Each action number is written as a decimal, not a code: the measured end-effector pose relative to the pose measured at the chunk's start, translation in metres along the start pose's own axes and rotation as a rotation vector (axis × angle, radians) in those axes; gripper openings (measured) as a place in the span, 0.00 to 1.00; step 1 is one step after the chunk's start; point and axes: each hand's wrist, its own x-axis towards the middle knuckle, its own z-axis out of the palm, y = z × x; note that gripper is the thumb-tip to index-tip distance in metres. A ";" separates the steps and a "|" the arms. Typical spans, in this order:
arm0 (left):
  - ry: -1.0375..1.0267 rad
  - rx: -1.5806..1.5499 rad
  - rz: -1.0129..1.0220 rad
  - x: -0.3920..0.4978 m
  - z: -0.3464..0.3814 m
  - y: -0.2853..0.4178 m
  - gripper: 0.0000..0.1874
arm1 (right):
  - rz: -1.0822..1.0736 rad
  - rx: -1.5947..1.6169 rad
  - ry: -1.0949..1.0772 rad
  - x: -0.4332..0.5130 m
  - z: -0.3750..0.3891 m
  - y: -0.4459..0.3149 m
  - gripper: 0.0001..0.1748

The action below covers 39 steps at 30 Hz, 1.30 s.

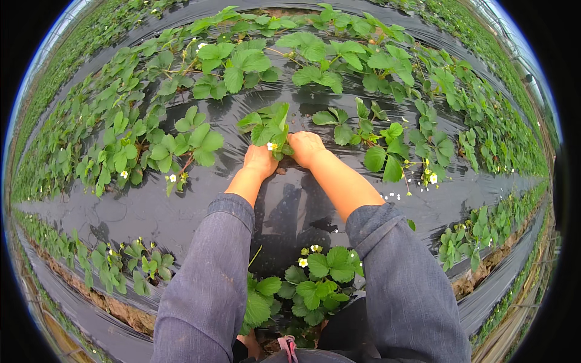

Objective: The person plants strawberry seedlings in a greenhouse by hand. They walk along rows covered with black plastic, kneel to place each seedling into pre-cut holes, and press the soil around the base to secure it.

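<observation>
A small strawberry plant with a white flower grows through black plastic mulch film in front of me. My left hand is at its lower left side, right by the flower, with the fingers largely hidden under the leaves. On the plant's right side, my right hand is curled against the leaf edges. Its fingertips are turned away from view, so whether they pinch a stem does not show. Both forearms are bare below rolled denim sleeves.
Leafy strawberry plants stand to the left and more plants to the right. Another row grows close to my legs. Soil furrows run between the film-covered beds. White petals lie on the film.
</observation>
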 end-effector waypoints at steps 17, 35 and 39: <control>-0.573 0.431 0.164 -0.059 -0.075 0.073 0.23 | 0.053 -0.097 -0.701 -0.064 -0.065 -0.024 0.21; -0.309 0.305 0.275 -0.063 -0.051 0.034 0.22 | 0.161 0.102 -0.313 -0.075 -0.068 -0.014 0.18; -0.324 0.344 0.295 -0.068 -0.049 0.037 0.30 | 0.050 -0.067 -0.266 -0.089 -0.043 -0.011 0.25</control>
